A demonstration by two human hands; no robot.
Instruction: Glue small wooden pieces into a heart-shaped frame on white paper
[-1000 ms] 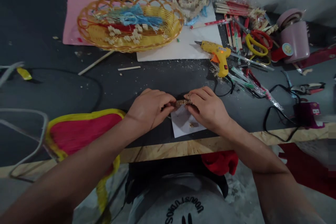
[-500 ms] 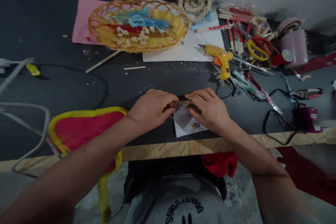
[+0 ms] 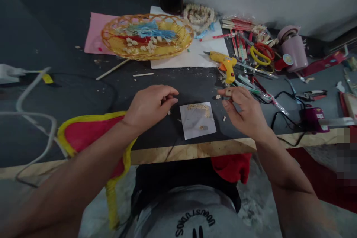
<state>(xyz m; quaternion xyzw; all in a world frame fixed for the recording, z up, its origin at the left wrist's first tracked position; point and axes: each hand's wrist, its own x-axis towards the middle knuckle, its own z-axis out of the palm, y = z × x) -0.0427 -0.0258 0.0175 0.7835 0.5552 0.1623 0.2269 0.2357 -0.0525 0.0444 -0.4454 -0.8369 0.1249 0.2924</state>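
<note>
A white paper square (image 3: 195,130) lies near the table's front edge, with a curved row of small tan pieces (image 3: 197,107) along its upper part and a small piece (image 3: 202,128) lower down. Left of the paper is my left hand (image 3: 153,106), its thumb and index finger a little apart and nothing visible between them. My right hand (image 3: 242,109) hovers to the right of the paper, thumb and index finger apart; a small tan ring-like item (image 3: 228,92) shows on its index finger. Little pale bits (image 3: 224,118) lie between the paper and that hand.
Behind are a wicker basket (image 3: 181,44) with blue tassels, a yellow glue gun (image 3: 227,67), scissors (image 3: 260,55) and a pink cup (image 3: 297,54). Pliers (image 3: 314,95) and a purple box (image 3: 315,118) stand at the right. A red-and-yellow piece (image 3: 92,132) lies at the left front.
My hands have moved apart, the left to the left and the right to the right. The row of tan pieces between them now lies on the paper. The view has shifted slightly.
</note>
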